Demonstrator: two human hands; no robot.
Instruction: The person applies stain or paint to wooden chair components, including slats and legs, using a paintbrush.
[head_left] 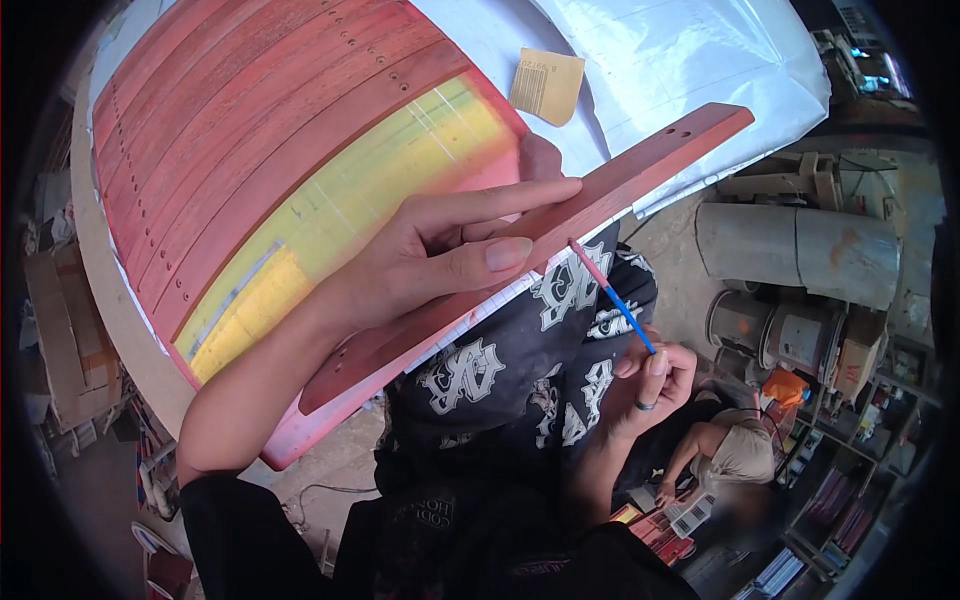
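Note:
A long red wooden slat (640, 178) with screw holes near its ends slants across the front edge of a table. My left hand (450, 240) grips its middle, thumb on the near side and index finger stretched along the top. My right hand (655, 378) pinches a thin blue stick (628, 315) whose far half is stained reddish. The stick's tip touches the slat's near edge, just right of my left thumb. Behind my left hand lies a row of similar red slats (290, 130), beside a yellow-painted strip (350, 190).
A piece of brown cardboard (547, 86) with a barcode lies on white plastic sheeting (690, 70). To the right are a large metal cylinder (800, 250) and several cans (800, 330). Another person (735, 450) works at the lower right near shelves. Cardboard boxes (70, 330) stand at left.

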